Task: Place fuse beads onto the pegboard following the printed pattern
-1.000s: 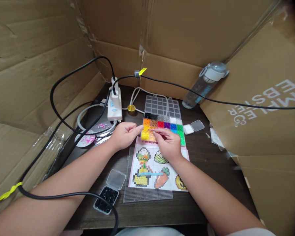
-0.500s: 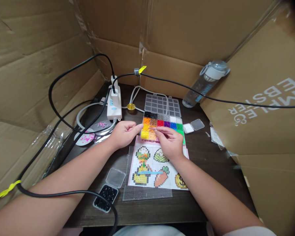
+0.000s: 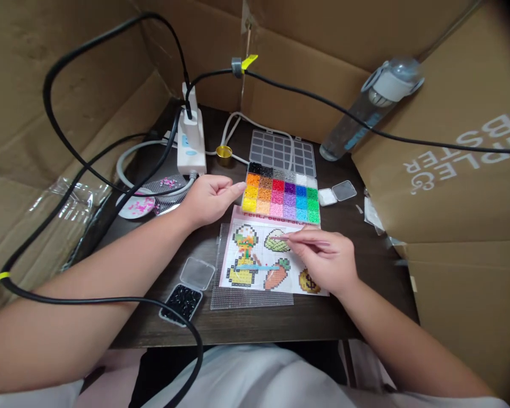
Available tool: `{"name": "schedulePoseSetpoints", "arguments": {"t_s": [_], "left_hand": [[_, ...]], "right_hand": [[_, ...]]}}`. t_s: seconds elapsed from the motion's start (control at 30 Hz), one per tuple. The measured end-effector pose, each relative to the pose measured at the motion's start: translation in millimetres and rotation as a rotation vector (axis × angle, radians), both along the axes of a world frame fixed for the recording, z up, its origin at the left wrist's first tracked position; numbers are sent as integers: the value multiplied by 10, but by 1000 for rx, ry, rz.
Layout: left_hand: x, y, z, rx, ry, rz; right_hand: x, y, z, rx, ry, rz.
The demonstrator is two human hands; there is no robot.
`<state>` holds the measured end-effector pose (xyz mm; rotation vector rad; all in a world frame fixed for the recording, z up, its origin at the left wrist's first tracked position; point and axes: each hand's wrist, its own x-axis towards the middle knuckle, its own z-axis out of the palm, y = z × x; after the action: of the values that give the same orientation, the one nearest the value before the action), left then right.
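Pinching tweezers [image 3: 279,238] in the right hand [image 3: 326,255] over the pattern sheet [image 3: 291,281], with the left hand [image 3: 212,198] curled closed beside the bead box [image 3: 284,196]. Walled in by cardboard [image 3: 306,45] — with black cable [image 3: 276,83] before the water bottle [image 3: 355,133].

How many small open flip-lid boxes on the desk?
2: black-filled box left of the pattern sheet; white-looking box beyond the right hand. Others may be hidden.
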<state>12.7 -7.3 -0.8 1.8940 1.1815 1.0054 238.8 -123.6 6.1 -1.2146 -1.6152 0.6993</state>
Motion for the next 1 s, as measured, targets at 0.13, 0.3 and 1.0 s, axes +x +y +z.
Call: {"name": "schedulePoseSetpoints", "arguments": {"t_s": [0.13, 0.3, 1.0], "left_hand": [[4, 7, -19, 13, -8, 6], [11, 2, -22, 10, -9, 6], [-62, -22, 20, 69, -26, -266]], "right_hand": [[-7, -12, -144, 139, -55, 129], [36, -10, -181, 321, -156, 308], [-47, 146, -124, -350, 640, -140]]}}
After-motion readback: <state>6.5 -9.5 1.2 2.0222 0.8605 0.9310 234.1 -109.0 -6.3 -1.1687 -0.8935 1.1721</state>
